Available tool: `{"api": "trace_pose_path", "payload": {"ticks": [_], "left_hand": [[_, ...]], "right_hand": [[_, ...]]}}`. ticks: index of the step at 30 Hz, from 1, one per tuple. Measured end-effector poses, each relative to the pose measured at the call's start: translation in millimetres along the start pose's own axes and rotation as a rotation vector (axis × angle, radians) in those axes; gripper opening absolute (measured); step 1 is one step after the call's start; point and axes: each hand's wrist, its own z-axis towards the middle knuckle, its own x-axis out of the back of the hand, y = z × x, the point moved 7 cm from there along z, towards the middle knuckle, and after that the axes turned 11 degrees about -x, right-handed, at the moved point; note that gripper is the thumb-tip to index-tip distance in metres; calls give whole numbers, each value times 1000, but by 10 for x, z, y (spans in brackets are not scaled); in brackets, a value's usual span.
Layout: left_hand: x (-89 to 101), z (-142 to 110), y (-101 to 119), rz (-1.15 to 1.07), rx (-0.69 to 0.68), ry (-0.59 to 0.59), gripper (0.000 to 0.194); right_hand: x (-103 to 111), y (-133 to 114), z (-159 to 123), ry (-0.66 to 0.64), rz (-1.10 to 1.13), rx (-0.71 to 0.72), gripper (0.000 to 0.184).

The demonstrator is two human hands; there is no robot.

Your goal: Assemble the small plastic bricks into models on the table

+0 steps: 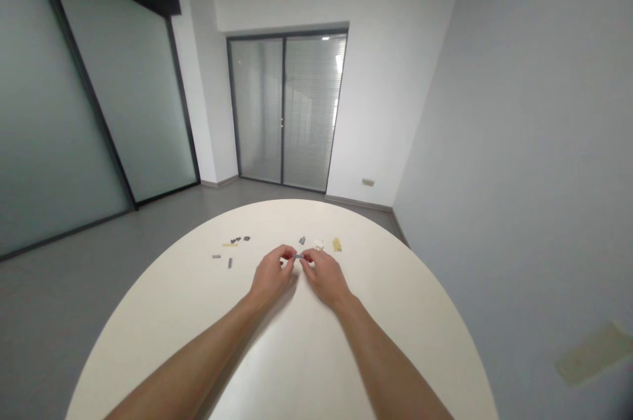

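Between my two hands is a small grey piece (299,256), thin and bar-like, too small to make out in detail. My left hand (273,272) pinches its left end between thumb and fingers. At the other end my right hand (324,275) has the piece in a similar pinch. Just beyond the fingers lies another small grey piece (302,240). White bits (318,244) sit right behind my right hand, partly hidden by it. A flat yellow piece (337,244) rests a little further right.
On the left of the round white table (395,341) lie dark small pieces (236,240), a dark grey piece (246,238), a thin yellow strip (230,245) and two grey bars, one flat (216,256), one pointing away (230,263). A grey wall (519,143) stands at the right.
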Motion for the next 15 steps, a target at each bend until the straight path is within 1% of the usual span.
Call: {"api": "trace_pose_path", "payload": {"ticks": [15], "left_hand": [[-1,-12,-7,-15,-2,17,19]], "right_hand": [[21,-16,7,27,-23,22,18]]}}
